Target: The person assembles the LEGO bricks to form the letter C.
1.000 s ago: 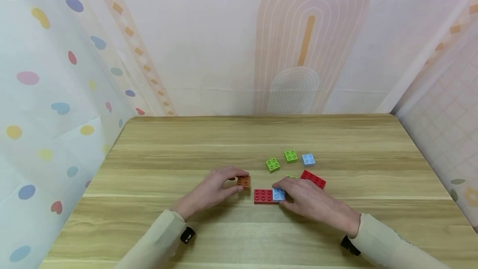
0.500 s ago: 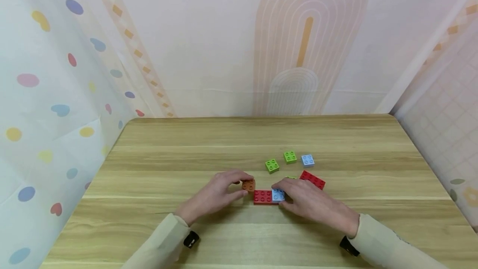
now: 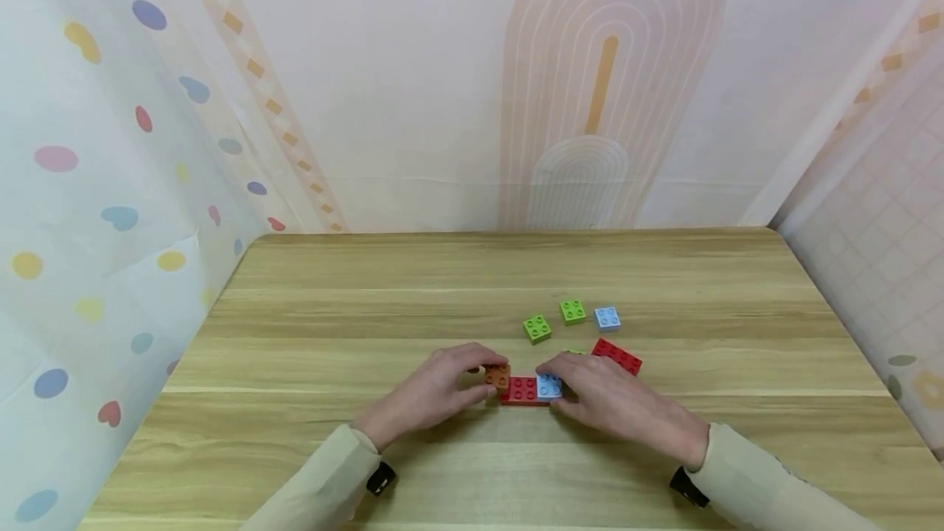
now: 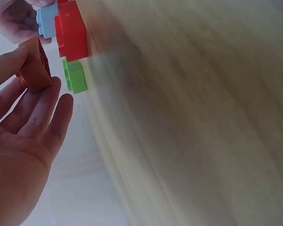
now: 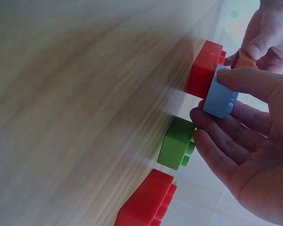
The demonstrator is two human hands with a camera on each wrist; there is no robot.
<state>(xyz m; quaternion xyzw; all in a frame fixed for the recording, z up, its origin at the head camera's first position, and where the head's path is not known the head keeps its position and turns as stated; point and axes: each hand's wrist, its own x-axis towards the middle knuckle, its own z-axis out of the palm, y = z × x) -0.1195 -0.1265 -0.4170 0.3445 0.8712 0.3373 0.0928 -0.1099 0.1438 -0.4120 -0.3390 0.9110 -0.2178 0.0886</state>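
My left hand [image 3: 435, 388] pinches an orange-brown square toy brick [image 3: 497, 376] between thumb and fingers. That brick is held over the left end of a red oblong brick [image 3: 522, 388] on the table, and in the left wrist view the orange-brown brick [image 4: 35, 68] looks tilted and apart from the red studs. With thumb and fingertips, my right hand [image 3: 615, 396] grips a light blue square brick [image 3: 549, 386] seated on the red brick's right end. In the right wrist view the light blue brick [image 5: 217, 96] sticks out past that end.
Behind the hands lie two green square bricks [image 3: 537, 329] and another light blue brick [image 3: 608, 319]. A second red oblong brick [image 3: 617, 357] sits just beyond my right hand, beside a mostly hidden green brick [image 3: 574, 351]. The wooden table [image 3: 369, 269] ends at a patterned cloth backdrop.
My left hand has carried the orange-brown brick rightward, from beside the red brick to over its left end. The right hand stays in place on the light blue brick.
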